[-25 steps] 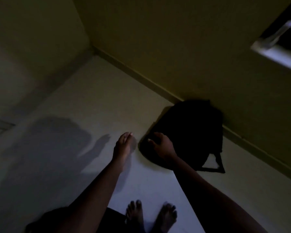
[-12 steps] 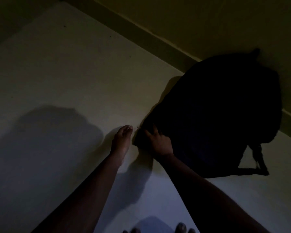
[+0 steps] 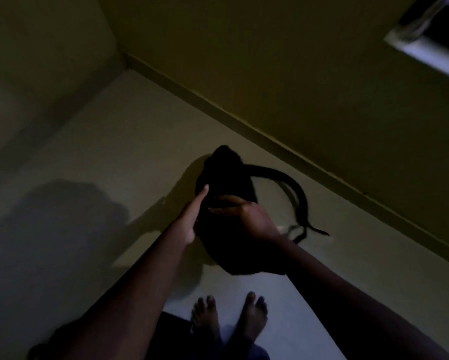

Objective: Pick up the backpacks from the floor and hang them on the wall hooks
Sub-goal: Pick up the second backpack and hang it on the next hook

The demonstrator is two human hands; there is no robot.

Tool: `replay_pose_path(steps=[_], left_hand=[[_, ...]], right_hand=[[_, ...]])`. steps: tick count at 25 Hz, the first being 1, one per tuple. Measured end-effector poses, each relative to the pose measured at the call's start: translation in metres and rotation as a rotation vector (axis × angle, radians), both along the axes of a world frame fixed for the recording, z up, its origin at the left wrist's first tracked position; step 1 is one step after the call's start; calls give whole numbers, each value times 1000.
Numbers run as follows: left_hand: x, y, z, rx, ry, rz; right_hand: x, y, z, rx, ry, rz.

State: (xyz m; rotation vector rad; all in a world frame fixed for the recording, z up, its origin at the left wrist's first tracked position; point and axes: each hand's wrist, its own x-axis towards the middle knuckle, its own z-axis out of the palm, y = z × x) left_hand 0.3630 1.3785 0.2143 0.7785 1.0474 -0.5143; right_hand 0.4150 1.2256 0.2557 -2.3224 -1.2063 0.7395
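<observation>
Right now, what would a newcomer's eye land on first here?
The black backpack at the centre of the dim frame, gripped by the right hand while the left hand presses straight fingers against its left side. Its strap arcs out to the right above the pale floor. The bright window ledge at the top right is the only strong light.

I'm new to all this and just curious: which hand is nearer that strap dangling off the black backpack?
Right. The right hand grips the backpack on the side where the strap hangs; the left hand lies flat against its far side.
</observation>
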Motion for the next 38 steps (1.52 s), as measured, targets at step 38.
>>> replay_pose_path(steps=[38], left_hand=[[-190, -175, 410, 900, -235, -472]], right_hand=[[-220, -143, 347, 278, 561, -740]])
